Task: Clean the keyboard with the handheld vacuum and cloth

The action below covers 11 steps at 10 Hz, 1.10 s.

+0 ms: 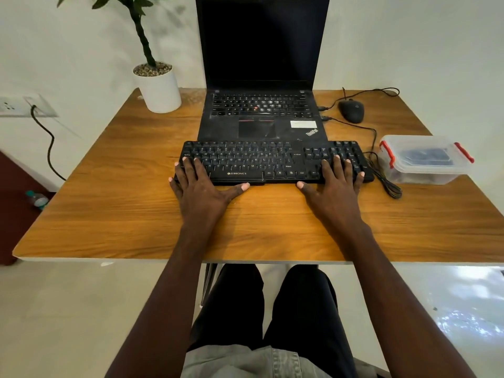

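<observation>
Head cam looking down at a wooden desk, and the black keyboard sits pretty much dead centre, so I'll use that as the reference for everything. Both hands are laid flat on it with fingers spread wide, not gripping anything. Left hand covers the keyboard's left end, fingertips on the keys, thumb stretched along the front edge toward the spacebar. Right hand does the same on the right end over the numpad area, thumb pointing inward along the front edge. So the keyboard's middle stretch is bare between the two hands, and both palms hang off the near edge onto the desk.

Directly behind the keyboard, touching or nearly so, is an open black laptop with a dark screen. Behind and to the right of the keyboard is a black mouse. Just beside its right end sits a clear plastic box with red clips, with a bundled cable between them. Back left of the keyboard is a plant in a white pot.
</observation>
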Each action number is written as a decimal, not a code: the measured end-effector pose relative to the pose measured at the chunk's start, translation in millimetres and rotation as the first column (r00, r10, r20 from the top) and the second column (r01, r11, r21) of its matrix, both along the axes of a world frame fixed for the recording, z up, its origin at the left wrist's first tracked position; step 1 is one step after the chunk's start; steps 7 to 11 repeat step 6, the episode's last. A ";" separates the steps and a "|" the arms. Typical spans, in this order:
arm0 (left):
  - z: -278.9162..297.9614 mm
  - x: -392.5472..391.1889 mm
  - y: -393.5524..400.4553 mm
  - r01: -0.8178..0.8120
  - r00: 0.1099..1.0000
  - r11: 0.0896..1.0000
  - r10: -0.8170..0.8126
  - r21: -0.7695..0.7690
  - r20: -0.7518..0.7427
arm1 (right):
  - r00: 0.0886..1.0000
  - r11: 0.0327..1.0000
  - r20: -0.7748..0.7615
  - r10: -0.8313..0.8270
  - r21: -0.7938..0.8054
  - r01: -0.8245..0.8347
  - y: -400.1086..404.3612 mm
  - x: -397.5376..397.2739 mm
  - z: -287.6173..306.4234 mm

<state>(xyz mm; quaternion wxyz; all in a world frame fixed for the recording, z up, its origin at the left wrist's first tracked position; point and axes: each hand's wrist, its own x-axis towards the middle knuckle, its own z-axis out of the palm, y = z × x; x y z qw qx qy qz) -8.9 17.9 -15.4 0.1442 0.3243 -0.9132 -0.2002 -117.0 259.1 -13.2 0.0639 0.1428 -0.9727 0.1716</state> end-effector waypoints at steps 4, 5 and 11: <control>4.4 0.1 -0.2 0.019 1.000 1.000 -0.019 0.005 -0.008 | 1.000 1.000 -0.005 0.011 -0.020 -0.011 0.2 1.8 0.3; 6.3 -0.2 4.1 0.031 0.987 0.999 -0.033 -0.017 -0.156 | 0.994 0.991 -0.104 0.019 -0.127 -0.032 -1.6 7.4 3.0; 20.8 -18.2 9.1 0.060 0.909 0.997 -0.036 0.045 -0.414 | 0.984 0.951 -0.162 0.070 -0.286 -0.115 -14.1 -1.7 18.5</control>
